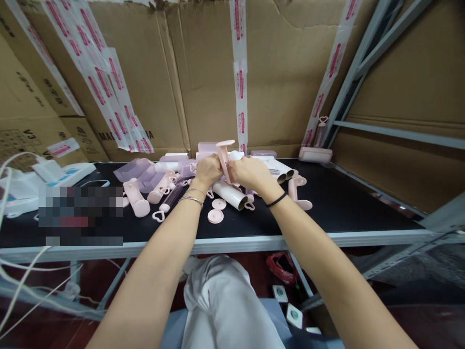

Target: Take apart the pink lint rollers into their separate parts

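My left hand (209, 169) and my right hand (251, 173) are together over the middle of the black table. Between them stands a pink plastic bracket (224, 157) with a rounded flat end on top, and fingers of both hands are closed on it. A white rounded piece (237, 155) shows just behind my right hand; whether it is held I cannot tell. Below the hands lie a white tube (231, 195) and two pink discs (215, 216). A similar pink bracket (299, 192) rests to the right of my right hand.
Translucent purple pieces (136, 173), a pink holder (137, 198) and a heart-shaped handle (159, 215) lie to the left. More white tubes (281, 170) lie at the right. A power strip (72, 173) with cables sits far left. Cardboard (203, 82) walls the back; a metal frame (348, 92) rises right.
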Demonstrator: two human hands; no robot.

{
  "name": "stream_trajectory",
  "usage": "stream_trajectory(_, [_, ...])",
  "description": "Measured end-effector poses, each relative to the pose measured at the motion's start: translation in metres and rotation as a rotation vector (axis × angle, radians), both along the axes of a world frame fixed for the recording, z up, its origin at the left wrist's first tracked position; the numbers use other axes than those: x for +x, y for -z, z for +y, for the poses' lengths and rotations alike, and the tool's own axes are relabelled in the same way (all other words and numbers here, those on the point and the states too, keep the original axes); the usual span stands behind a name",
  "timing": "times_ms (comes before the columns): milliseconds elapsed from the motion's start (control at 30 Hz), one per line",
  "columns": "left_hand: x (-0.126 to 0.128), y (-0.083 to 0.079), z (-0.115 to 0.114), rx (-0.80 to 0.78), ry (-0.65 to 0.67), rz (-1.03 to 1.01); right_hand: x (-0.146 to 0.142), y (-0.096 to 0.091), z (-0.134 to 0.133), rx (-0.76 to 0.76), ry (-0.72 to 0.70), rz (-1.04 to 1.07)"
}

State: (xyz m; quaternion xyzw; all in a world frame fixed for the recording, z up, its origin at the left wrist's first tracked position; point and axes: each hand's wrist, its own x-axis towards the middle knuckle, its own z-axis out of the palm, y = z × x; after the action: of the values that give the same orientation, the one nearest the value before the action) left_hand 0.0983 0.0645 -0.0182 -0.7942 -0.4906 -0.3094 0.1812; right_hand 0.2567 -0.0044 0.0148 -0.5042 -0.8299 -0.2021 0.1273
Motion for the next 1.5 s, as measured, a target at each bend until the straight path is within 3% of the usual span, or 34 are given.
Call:
stream_trajectory(267, [0.004, 0.002, -0.001, 0.044, -0.045, 0.001, 0.000, 0.002, 0.003, -0.005, 0.005, 0.005])
stream_trajectory(433, [-0.002, 0.006, 0.005, 0.141, -0.050, -0.173, 0.010, -0.001, 0.007, -0.090, -0.073, 0.147])
stream_trajectory(700, [-0.015, 0.000, 0.008, 0.295, 0.047, -0.405, 0.020, -0.010, 0.004, -0.013, -0.129, 0.316])
stream_trajectory(833, [-0.018, -0.004, 0.005, 0.332, 0.098, -0.474, 0.017, -0.012, -0.002, 0.030, -0.127, 0.254])
stream_trajectory(1067, [-0.022, -0.005, 0.006, 0.292, 0.101, -0.454, 0.014, -0.021, -0.017, 0.040, 0.023, 0.147])
stream_trajectory(1500, [-0.023, 0.003, 0.014, 0.262, 0.091, -0.396, 0.010, -0.017, -0.016, 0.068, 0.055, 0.083])
